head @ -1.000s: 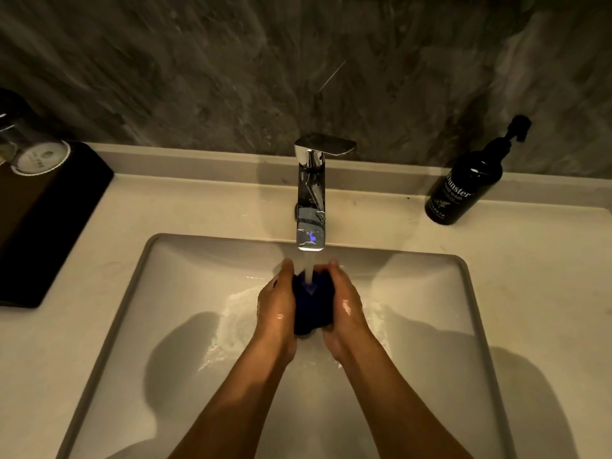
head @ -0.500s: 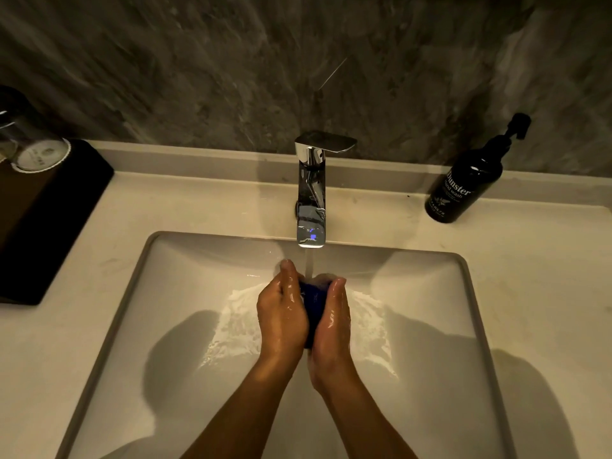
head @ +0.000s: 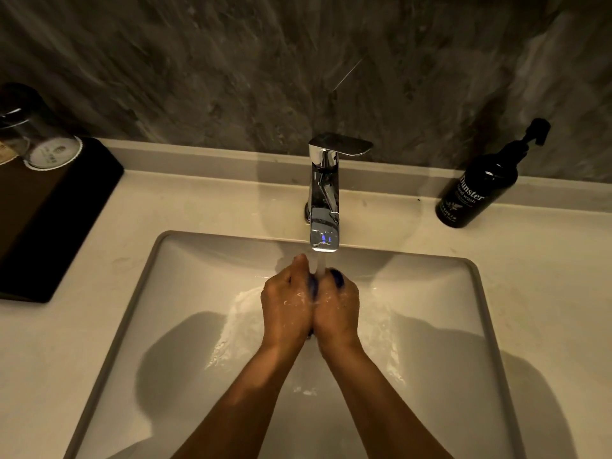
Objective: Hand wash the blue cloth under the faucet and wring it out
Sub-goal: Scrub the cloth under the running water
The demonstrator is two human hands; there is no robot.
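Note:
The chrome faucet (head: pixel 325 200) runs, and its stream falls between my two hands over the white sink (head: pixel 159 293). My left hand (head: pixel 286 301) and my right hand (head: pixel 337 304) press together, palms inward, around the blue cloth (head: pixel 337 278). Only small patches of the cloth show at the fingertips and between the hands; the rest is hidden. Both hands are wet, and water splashes on the basin below them.
A black pump bottle of hand wash (head: pixel 480 190) stands on the counter at the back right. A black tray (head: pixel 49 220) with an upturned glass (head: pixel 43 144) sits at the left. A dark stone wall rises behind the counter (head: pixel 546 293).
My hands have closed tighter together, so much less of the blue cloth shows than a second ago. They stay under the running water.

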